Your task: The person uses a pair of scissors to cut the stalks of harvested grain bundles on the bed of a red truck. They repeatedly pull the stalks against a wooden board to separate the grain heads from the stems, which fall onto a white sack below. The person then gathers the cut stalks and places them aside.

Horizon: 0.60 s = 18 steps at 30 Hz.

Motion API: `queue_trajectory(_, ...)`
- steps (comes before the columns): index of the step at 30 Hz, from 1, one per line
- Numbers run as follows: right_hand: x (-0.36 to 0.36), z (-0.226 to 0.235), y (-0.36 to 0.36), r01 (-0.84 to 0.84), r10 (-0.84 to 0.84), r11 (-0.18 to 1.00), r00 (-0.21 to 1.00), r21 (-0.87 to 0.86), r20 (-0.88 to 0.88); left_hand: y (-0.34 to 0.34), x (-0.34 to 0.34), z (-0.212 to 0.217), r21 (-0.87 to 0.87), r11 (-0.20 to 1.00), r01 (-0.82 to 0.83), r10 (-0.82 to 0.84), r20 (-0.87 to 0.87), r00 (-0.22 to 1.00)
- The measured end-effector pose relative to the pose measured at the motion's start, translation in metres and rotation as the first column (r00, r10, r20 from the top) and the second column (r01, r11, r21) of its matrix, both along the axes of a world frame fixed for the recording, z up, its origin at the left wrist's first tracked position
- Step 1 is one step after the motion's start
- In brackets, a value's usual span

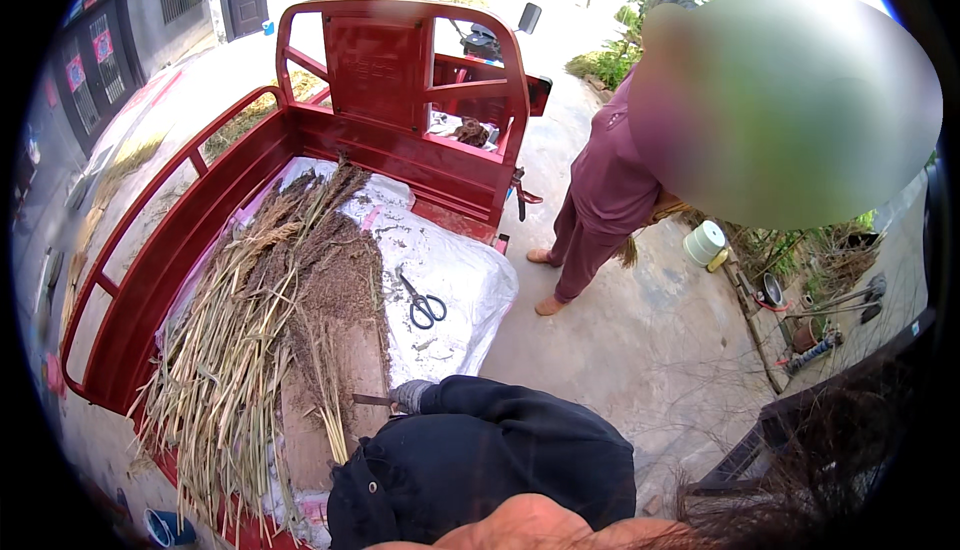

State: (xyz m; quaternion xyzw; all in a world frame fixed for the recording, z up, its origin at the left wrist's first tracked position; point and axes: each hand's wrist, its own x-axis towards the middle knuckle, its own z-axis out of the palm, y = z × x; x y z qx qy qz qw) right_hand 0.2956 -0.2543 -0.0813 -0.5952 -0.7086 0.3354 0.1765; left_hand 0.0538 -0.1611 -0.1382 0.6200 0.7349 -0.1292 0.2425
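Note:
My right hand (408,397), in a grey knitted glove or cuff, is closed at the end of my dark sleeve. A narrow, dark, flat blade-like strip (371,400) sticks out of it to the left, over a brown board (305,410). My left hand is hidden behind my dark jacket (470,460). Beside the jacket, a thin bunch of seed-head stalks (330,390) lies on the board with its cut ends toward me. A large heap of dry stalks (225,320) with brown seed heads lies to the left. Black-handled scissors (424,308) rest on the white sheet (455,280).
All this lies in the bed of a red cargo tricycle (185,200) with railed sides. To the right stands a person in maroon clothes (605,180), partly blurred. A pale bucket (705,241) and garden plants (800,260) are beyond. A blue bucket (168,528) stands at lower left.

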Motion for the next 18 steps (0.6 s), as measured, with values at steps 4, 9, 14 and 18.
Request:
queue_trajectory(4, 0.011, 0.006, 0.021, -0.082, 0.089, 0.994, 0.991, -0.078, 0.097, -0.014, -0.017, -0.009, 0.023, 0.999, -0.049, 0.048, 0.051, 0.998)
queue_trajectory(9, 0.020, 0.037, 0.039, -0.053, 0.070, 0.983, 0.993, -0.177, 0.094, -0.066, -0.045, 0.001, -0.041, 0.989, -0.144, 0.145, 0.032, 0.989)
queue_trajectory(14, -0.008, -0.005, 0.076, -0.293, 0.303, 0.952, 0.943, -0.090, 0.136, -0.096, -0.032, 0.008, -0.114, 0.954, -0.279, 0.282, 0.009, 0.959)
queue_trajectory(18, -0.043, -0.022, 0.102, -0.532, 0.529, 0.847, 0.840, -0.002, 0.123, -0.099, -0.005, 0.039, -0.189, 0.947, -0.260, 0.253, -0.060, 0.966)
